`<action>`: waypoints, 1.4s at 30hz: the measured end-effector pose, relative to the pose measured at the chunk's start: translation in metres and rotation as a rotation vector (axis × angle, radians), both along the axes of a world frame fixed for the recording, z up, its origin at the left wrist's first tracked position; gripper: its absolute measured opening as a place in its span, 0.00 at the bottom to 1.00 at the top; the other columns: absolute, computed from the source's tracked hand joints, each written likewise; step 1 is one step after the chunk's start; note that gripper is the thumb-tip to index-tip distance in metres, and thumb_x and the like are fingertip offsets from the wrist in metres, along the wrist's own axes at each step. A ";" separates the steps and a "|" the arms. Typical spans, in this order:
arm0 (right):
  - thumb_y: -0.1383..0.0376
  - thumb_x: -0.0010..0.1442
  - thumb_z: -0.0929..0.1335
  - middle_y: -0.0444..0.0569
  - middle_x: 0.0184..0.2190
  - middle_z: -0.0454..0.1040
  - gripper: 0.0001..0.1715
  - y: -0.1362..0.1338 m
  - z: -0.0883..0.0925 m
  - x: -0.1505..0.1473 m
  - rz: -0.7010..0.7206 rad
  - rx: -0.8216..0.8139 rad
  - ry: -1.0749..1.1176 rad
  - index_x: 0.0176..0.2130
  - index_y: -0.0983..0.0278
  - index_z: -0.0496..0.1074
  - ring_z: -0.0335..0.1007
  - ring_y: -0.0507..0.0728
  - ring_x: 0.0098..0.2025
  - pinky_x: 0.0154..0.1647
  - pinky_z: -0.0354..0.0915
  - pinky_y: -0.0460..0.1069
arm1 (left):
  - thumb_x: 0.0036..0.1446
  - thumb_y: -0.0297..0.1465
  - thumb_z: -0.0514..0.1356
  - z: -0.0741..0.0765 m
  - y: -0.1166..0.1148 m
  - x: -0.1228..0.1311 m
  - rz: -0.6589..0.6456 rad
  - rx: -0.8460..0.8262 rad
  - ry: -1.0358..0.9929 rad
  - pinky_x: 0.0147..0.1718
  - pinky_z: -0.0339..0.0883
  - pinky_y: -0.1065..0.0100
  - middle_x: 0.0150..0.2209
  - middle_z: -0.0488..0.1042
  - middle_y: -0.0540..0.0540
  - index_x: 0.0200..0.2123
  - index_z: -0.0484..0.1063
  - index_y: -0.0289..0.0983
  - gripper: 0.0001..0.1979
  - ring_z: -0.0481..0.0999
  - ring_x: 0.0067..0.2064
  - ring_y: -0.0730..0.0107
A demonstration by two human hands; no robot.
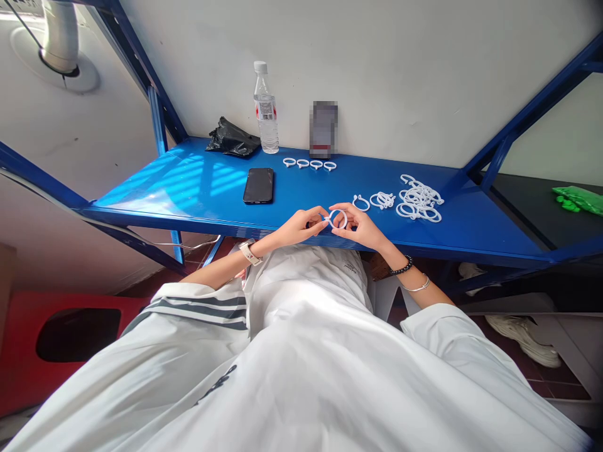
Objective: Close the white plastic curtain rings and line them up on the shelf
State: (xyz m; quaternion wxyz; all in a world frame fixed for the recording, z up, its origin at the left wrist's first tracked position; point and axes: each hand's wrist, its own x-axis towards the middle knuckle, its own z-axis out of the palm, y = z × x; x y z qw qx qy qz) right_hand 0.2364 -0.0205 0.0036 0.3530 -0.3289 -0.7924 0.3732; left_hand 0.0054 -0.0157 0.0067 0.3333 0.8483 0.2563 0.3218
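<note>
A: And a broad stage is being provided by the blue table [311, 196]! The black bag [230, 138] and the bottle [267, 119] are being kept back by the wall [400, 75], out of the elbows' way, it would seem.

B: Right of the bottle, an upright slab [323, 129] is being stood at the wall. What it is cannot quite be told, as that patch is being pixelated.

A: Over on the right, a tangled pile of white rings [419, 199] is being kept near the front, presumably for easy reach.

B: And what neatness at the back! A row of four rings [316, 168] is being kept apart, perhaps so that nothing is being mixed.

A: Now the hands! By the left hand [301, 226], a small tab [326, 218] is being pinched between thumb and fingers; by the right hand [362, 227], the round rim is being grasped.

B: So the held ring [346, 218] is being suspended between both hands, at the table's front edge, probably being steadied by one side while the tab is being controlled by the other.
</note>
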 end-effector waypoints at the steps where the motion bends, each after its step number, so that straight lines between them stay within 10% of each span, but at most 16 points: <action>1: 0.54 0.59 0.74 0.43 0.34 0.72 0.29 0.000 0.000 0.000 0.001 0.001 -0.003 0.56 0.57 0.67 0.67 0.51 0.29 0.24 0.61 0.45 | 0.68 0.51 0.49 0.000 0.000 0.000 0.002 0.006 0.004 0.27 0.60 0.72 0.23 0.73 0.52 0.46 0.67 0.35 0.24 0.68 0.23 0.74; 42: 0.52 0.61 0.72 0.45 0.35 0.73 0.28 0.000 0.000 0.001 0.034 -0.026 -0.016 0.56 0.58 0.67 0.68 0.53 0.33 0.25 0.60 0.45 | 0.69 0.52 0.48 0.000 0.001 0.000 -0.017 -0.016 -0.032 0.26 0.62 0.73 0.22 0.72 0.52 0.43 0.68 0.34 0.25 0.69 0.22 0.75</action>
